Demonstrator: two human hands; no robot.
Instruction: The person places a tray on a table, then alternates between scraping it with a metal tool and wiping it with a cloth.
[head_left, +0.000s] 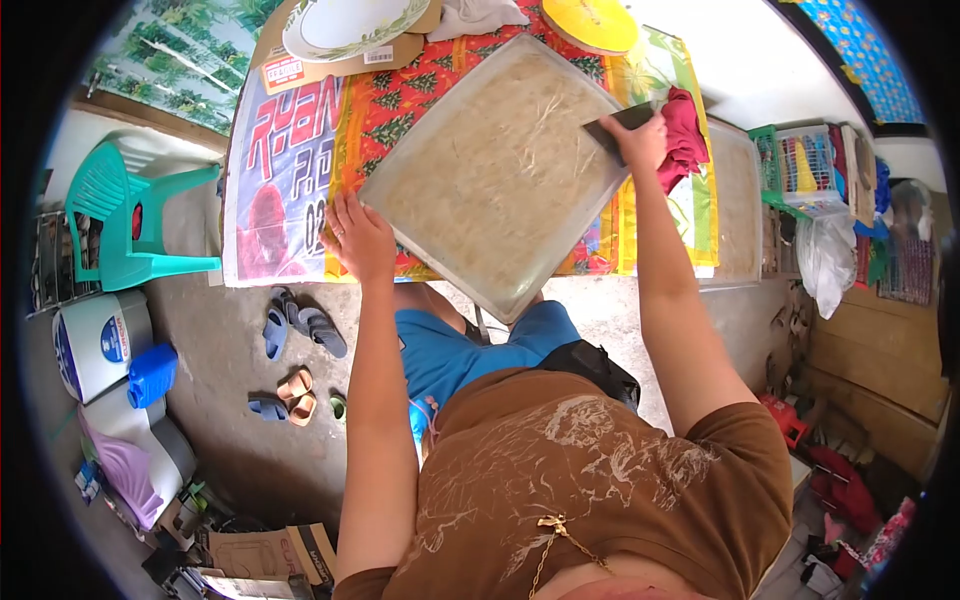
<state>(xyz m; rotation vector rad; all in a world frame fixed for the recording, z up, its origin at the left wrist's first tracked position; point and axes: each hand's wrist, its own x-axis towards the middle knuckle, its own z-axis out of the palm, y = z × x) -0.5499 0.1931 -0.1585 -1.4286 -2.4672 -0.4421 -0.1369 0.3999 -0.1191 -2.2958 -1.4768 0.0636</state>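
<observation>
On the table in front of me a shallow rectangular tray (pixel 500 150) lies turned cornerwise, its near corner past the table edge. A beige, slightly wrinkled layer covers its inside, with pale streaks toward the upper right. My left hand (pixel 362 238) rests at the tray's left corner, fingers spread on the tablecloth and thumb against the rim. In my right hand (pixel 643 140) is a dark flat rectangular scraper (pixel 607 136), pinched at its outer end over the tray's right edge. A crumpled dark red cloth (pixel 684 135) lies just beside that hand.
Behind the tray are a white plate (pixel 350 25) on a cardboard box (pixel 400 52) and a round yellow object (pixel 592 22). A green plastic chair (pixel 145 215) stands left. Slippers (pixel 318 328) lie on the floor. Baskets (pixel 800 165) stand at the right.
</observation>
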